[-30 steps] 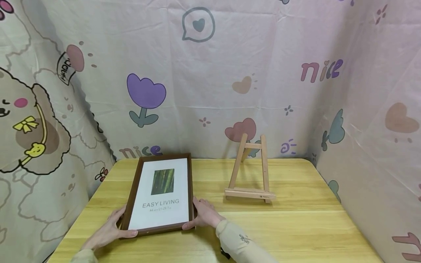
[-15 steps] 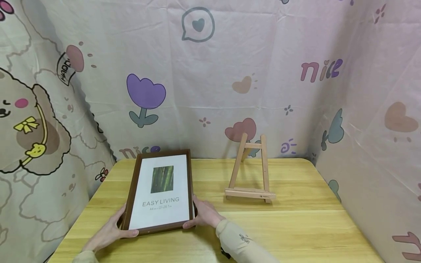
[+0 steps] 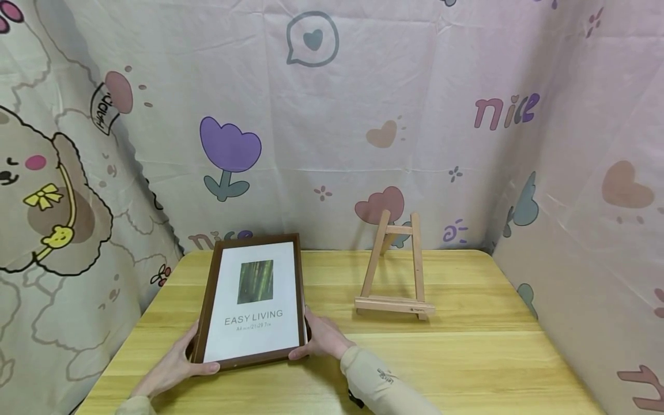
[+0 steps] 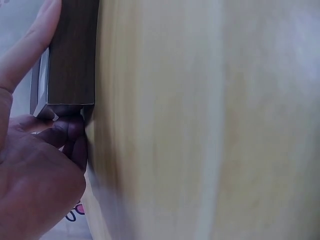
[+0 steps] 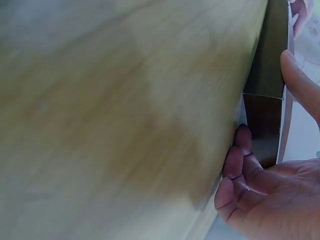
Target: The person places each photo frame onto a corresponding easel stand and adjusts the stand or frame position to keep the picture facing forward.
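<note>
A brown picture frame (image 3: 207, 300) with a white insert reading "EASY LIVING" and a green bamboo picture is at the left of the wooden table, face up. My left hand (image 3: 171, 363) grips its near left corner, thumb on the front border. At the near right corner my right hand (image 3: 324, 337) holds it the same way, thumb on the front. In the left wrist view, curled fingers (image 4: 70, 132) reach under the frame's edge. Fingers (image 5: 235, 162) of the right hand curl beneath the side in the right wrist view.
A small wooden easel (image 3: 394, 305) stands right of the frame, its ledge facing me. The wooden table (image 3: 467, 369) has rounded far corners and meets a printed cloth backdrop (image 3: 321, 115) behind. More cloth hangs at both sides.
The frame's far edge has risen slightly, tilting the frame a little toward me. Both hands keep their hold at the near corners, and the easel has not moved.
</note>
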The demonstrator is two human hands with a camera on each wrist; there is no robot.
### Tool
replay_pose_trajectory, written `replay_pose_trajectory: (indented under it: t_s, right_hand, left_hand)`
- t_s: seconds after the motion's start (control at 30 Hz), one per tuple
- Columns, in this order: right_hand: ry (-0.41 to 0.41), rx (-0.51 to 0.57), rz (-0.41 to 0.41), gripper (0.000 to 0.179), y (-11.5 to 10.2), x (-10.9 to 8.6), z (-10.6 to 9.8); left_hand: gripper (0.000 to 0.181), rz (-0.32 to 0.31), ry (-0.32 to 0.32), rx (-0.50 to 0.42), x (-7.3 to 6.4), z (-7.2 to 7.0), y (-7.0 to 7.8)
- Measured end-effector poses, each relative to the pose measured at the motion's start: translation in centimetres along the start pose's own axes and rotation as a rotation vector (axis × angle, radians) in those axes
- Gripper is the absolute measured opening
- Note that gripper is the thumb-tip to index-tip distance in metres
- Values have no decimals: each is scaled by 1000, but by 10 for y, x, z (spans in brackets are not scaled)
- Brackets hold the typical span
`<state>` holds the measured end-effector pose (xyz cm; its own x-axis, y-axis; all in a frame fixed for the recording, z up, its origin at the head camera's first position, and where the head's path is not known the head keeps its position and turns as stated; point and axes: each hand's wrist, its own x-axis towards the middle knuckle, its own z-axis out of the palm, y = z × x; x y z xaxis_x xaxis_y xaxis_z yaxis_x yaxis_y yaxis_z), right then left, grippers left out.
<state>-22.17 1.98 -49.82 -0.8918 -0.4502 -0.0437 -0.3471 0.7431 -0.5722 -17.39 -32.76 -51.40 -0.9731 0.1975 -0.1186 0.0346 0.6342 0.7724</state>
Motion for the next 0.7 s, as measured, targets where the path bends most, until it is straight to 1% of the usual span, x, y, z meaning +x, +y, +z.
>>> replay_pose_trajectory:
  t_s: [0.13, 0.23, 0.4, 0.47, 0.57, 0.7]
  right_hand:
    - [-3, 1, 6, 121, 0, -1, 0]
    - [-5, 12, 14, 121, 0, -1, -1]
    - [-5, 63, 29, 123, 0, -3, -3]
    - [0, 78, 28, 123, 1, -3, -3]
    - [9, 90, 25, 123, 2, -3, -3]
    - [30, 95, 7, 121, 2, -3, -2]
  left_hand:
    - [123, -3, 15, 5, -1, 2, 1]
    - [124, -17, 19, -3, 0, 3, 3]
    - [128, -54, 15, -20, 0, 4, 6]
    - [129, -55, 18, -27, -1, 5, 7]
    - [129, -45, 28, -35, -1, 6, 8]
    - [129, -13, 51, -55, -1, 7, 8]
